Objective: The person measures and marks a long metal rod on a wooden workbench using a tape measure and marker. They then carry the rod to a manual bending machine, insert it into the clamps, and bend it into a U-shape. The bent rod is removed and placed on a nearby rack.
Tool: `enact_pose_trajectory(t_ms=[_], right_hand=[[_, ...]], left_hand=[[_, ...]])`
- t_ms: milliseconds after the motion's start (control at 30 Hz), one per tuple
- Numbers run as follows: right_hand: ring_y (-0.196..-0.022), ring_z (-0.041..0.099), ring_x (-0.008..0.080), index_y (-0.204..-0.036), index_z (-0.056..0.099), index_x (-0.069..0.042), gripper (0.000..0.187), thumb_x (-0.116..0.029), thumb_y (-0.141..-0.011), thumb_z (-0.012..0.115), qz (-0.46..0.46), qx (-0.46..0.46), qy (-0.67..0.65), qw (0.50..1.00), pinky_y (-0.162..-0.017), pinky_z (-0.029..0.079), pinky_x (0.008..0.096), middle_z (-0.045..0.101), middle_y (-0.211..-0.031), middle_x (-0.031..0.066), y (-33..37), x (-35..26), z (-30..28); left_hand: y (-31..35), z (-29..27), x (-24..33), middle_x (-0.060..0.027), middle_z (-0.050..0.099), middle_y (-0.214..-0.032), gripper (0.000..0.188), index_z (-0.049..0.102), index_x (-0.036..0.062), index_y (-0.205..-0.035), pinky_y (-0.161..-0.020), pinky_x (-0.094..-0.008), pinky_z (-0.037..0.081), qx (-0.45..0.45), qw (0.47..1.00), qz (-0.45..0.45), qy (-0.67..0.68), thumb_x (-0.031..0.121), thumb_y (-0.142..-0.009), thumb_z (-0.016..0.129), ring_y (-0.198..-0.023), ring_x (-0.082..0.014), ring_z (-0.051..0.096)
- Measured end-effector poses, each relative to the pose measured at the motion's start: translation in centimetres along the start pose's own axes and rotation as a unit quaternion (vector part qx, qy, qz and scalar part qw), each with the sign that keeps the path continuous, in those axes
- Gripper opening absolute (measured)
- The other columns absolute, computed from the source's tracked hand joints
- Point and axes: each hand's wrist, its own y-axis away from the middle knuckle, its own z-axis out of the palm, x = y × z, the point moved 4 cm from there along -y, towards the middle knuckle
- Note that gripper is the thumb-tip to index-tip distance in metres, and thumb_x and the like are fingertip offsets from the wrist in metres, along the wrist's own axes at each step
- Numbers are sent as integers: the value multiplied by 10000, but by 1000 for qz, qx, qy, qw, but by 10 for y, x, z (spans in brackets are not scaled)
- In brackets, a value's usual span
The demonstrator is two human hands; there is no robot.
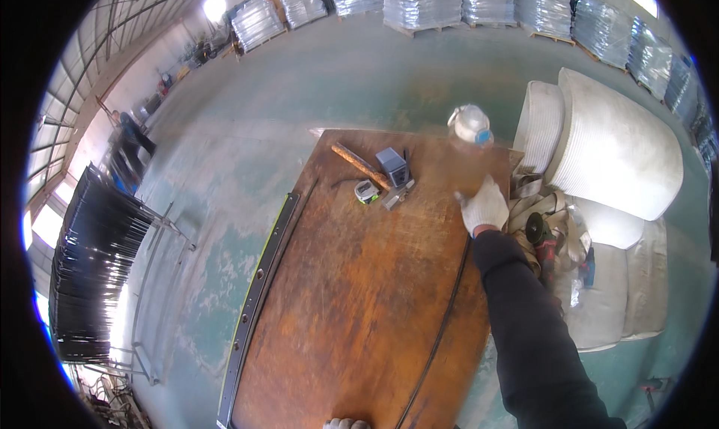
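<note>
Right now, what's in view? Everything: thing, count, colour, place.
bench: 1, rusty brown, centre
long bar: 1, black, green edge, bench's left edge
thin line: 1, black, bench's right side
hammer: 1, brown handle, bench's far part
tape measure: 1, white-green, left of hammer
block: 1, grey-blue, right of hammer
bottle: 1, clear, blue patch, far right corner, blurred
straps: pile, beige, right of bench
power tool: 1, red, dark disc, among straps
bulky rolls: several, white, right
wrapped stacks: many, silvery, background
rods: many, black, left
right hand: 1, white glove, near bottle
left hand: 1, pale glove, lower edge, mostly cropped
</note>
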Motion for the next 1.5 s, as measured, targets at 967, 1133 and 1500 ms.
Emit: enact_pose_trajectory(t_ms=[967, 1133, 1500], right_hand=[[-1331, 703, 288, -1641, 599, -54, 580, -77, -1088, 769, 176, 29, -542, 821, -1140, 569, 432, 720, -1445, 125, 305, 93, -38], [-1312, 680, 346, -1678, 509, 20, 781, -111, -996, 867, -33, -49, -161, 985, -1148, 566, 461, 668, -1459, 210, 610, 53, -132], [-1336, 749, 427, -1448, 754, -18, 525, -209, -982, 901, 40, -522, -93, 847, -1104, 620, 485, 779, -1431, 244, 867, 94, -304]], left_hand=[[-3, -35, -7, -118, 726, -857, 162, 728, 154, -893, -723, -569, 547, -5, 998, 37, 53, 289, -968, 777, -847, -383, 725], [15, -49, -11, -166, 664, -961, 123, 671, 117, -954, -826, -575, 518, 72, 985, 98, 123, 202, -1004, 744, -944, -415, 670], [189, -75, -129, -205, 762, -1198, 307, 805, 90, -1192, -999, -580, 585, 37, 979, 26, 199, 33, -895, 757, -1172, -484, 697]])
